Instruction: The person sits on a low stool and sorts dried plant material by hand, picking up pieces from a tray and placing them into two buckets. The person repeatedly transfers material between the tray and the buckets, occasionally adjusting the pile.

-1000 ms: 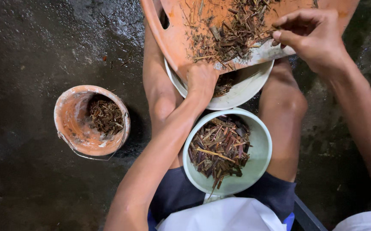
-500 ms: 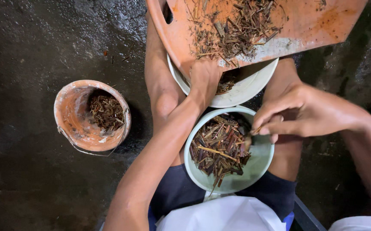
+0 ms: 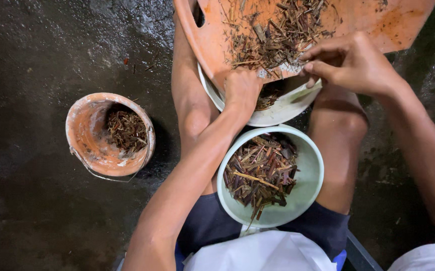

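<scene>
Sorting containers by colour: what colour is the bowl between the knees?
Pale green bowl, clearest in the head view.

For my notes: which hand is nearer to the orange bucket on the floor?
Left. The left hand grips the orange board's edge, closer to the orange bucket; the right hand is farther away.

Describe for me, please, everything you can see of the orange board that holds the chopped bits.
The orange board looks like worn, stained plastic, with a handle slot near its left corner. It is tilted over a white bowl, above the person's knees. Brown chopped stick pieces lie heaped near its lower edge. The left hand grips that edge from below; the right hand pinches at the pieces by the rim.
</scene>
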